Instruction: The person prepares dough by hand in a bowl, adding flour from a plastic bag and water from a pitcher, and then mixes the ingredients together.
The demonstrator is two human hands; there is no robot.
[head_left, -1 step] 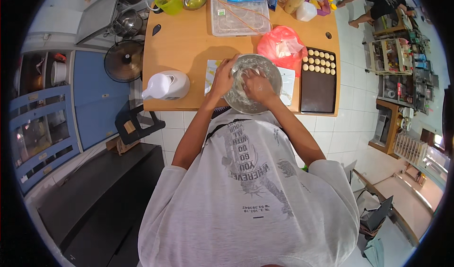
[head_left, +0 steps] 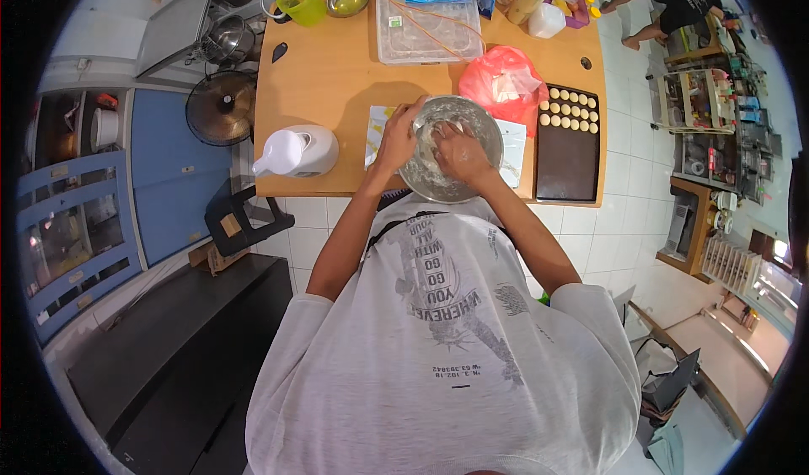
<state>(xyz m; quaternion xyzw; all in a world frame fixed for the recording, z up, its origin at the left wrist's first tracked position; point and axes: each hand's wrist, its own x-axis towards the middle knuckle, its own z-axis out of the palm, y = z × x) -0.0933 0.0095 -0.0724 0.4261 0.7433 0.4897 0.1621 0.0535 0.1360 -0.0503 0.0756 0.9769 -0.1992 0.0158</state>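
Note:
A metal mixing bowl [head_left: 487, 130] sits at the near edge of the wooden table, its inside smeared with pale dough. My left hand [head_left: 399, 136] is closed on the bowl's left rim. Inside the bowl, my right hand [head_left: 460, 155] has its fingers curled down into the pale, floury dough [head_left: 431, 130]; the fingertips are partly hidden. White patterned sheets [head_left: 512, 151] show on both sides of the bowl. Just beyond it to the right lies a red plastic bag [head_left: 484, 77] with something pale on top. A dark baking tray [head_left: 566, 172] at the right holds rows of small round dough balls [head_left: 573, 111] in its far half.
On the table [head_left: 337, 79], a white rounded jug-like thing [head_left: 297, 152] stands at left. Toward the back are a green cup [head_left: 300, 3], a metal dish [head_left: 347, 2] and a clear plastic box [head_left: 421, 37]. A fan [head_left: 221, 109] is left of the table; another person [head_left: 674, 3] stands far right.

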